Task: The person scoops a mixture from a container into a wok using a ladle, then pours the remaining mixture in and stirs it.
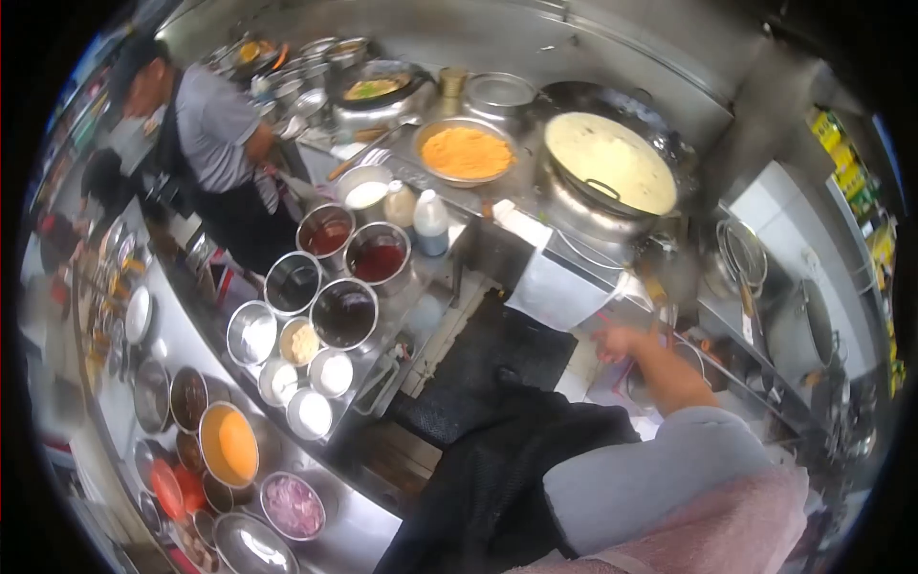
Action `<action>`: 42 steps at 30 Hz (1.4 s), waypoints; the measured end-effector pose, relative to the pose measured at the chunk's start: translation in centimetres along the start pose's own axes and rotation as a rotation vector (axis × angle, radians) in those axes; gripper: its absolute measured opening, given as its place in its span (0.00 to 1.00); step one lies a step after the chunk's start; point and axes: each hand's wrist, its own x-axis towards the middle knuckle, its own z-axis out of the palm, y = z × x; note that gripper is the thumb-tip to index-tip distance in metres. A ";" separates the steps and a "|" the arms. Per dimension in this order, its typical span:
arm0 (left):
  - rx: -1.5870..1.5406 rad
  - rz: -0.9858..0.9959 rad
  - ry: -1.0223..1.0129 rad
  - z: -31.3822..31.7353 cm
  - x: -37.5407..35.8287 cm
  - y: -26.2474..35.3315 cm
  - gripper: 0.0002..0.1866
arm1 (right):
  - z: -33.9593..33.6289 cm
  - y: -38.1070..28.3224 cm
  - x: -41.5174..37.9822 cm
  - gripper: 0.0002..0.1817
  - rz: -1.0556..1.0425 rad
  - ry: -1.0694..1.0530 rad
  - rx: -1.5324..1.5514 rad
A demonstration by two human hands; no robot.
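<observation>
Many sauce pots (344, 313) crowd the counter left of the right hand (622, 342).

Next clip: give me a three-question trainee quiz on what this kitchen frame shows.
1. True or false: the wearer's right hand is gripping the big wok by its handle.
2. What fills the shallow metal bowl left of that wok? A. orange shredded food B. red sauce C. sliced onion
3. Which of the wearer's own hands cannot be seen?

Key
1. False: the hand reaches out bare, fingers extended, below the white cloth hanging from the counter edge, well short of the wok.
2. A.
3. The left; only the right arm shows. The co-worker in the grey shirt stands apart at the far counter.
</observation>
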 end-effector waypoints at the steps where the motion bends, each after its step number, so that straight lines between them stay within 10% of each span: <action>1: -0.049 -0.079 -0.154 2.3 -1.8 -0.1 0.16 | -0.3 2.3 0.8 0.28 -0.036 -0.011 -0.017; 8: -0.321 -0.224 -1.207 25.3 -21.0 7.5 0.16 | -8.5 14.2 2.3 0.06 -0.081 0.558 0.396; 13: -0.174 -0.049 -1.568 35.7 -35.6 11.6 0.16 | -11.9 21.3 -0.5 0.15 0.029 0.978 0.113; 19: 0.239 0.282 -2.224 40.7 -48.8 9.5 0.15 | -5.6 25.2 3.4 0.26 0.304 0.948 0.284; 21: 0.316 0.211 -2.327 41.7 -51.1 8.5 0.14 | -4.4 27.5 5.0 0.30 0.202 0.860 0.746; 30: 0.703 0.379 -2.329 49.2 -48.6 -0.1 0.10 | -2.9 25.9 -4.6 0.14 0.448 0.880 0.398; 35: 0.116 -0.046 -2.624 49.5 -55.6 14.1 0.06 | 0.7 22.8 -5.0 0.16 0.517 0.904 0.450; 37: -0.423 0.426 -3.000 49.5 -57.6 21.7 0.14 | 0.6 21.2 -4.3 0.17 0.498 0.940 0.451; 42: -1.158 0.502 -3.409 47.4 -58.8 30.3 0.18 | -0.2 20.6 -4.1 0.20 0.446 1.019 0.413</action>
